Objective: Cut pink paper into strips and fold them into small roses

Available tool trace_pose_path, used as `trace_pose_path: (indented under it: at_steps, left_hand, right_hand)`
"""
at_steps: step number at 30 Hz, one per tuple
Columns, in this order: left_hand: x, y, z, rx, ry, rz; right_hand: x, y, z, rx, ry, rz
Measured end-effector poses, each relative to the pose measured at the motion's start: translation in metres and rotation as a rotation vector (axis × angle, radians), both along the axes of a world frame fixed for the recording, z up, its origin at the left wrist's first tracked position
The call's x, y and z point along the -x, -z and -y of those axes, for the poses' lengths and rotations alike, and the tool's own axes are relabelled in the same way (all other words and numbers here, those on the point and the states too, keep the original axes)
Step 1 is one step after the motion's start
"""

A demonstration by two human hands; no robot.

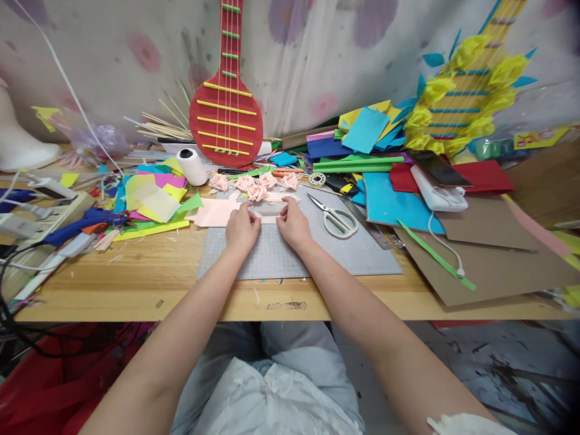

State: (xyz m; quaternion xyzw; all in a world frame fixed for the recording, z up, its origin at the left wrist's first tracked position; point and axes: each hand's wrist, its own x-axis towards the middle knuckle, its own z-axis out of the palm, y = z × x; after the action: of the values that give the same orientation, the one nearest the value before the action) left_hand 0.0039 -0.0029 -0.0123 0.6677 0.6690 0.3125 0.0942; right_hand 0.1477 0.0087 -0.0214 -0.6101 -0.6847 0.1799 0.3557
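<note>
My left hand (243, 229) and my right hand (293, 225) rest close together over the grey cutting mat (357, 254). Between them stretches a pale strip of paper (269, 219), with the fingers of each hand closed on one end. A flat pale pink paper sheet (212, 212) lies just left of my left hand. Behind my hands sit several pink paper flowers (258, 188). Scissors with pale handles (338, 222) lie on the mat to the right of my right hand, blades pointing away to the left.
A red paper lute (226, 121) stands at the back beside a white thread spool (192, 167). Coloured paper scraps (156, 199) and a blue glue gun (86, 223) are at left. At right are brown cardboard (480, 269), a phone (437, 167) and a yellow-flowered instrument (462, 96).
</note>
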Motion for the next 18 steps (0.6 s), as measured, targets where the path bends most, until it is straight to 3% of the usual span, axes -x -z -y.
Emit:
trace_pose_path:
  at_steps: [14, 18]
  left_hand:
    - [-0.0012, 0.0009, -0.0005, -0.006, -0.015, -0.057]
    - [-0.0018, 0.0000, -0.0008, -0.004, 0.026, -0.159]
  right_hand:
    - [0.0024, -0.0075, 0.0045, 0.011, -0.016, 0.151]
    - [0.0041, -0.0095, 0.0064, 0.023, -0.014, 0.239]
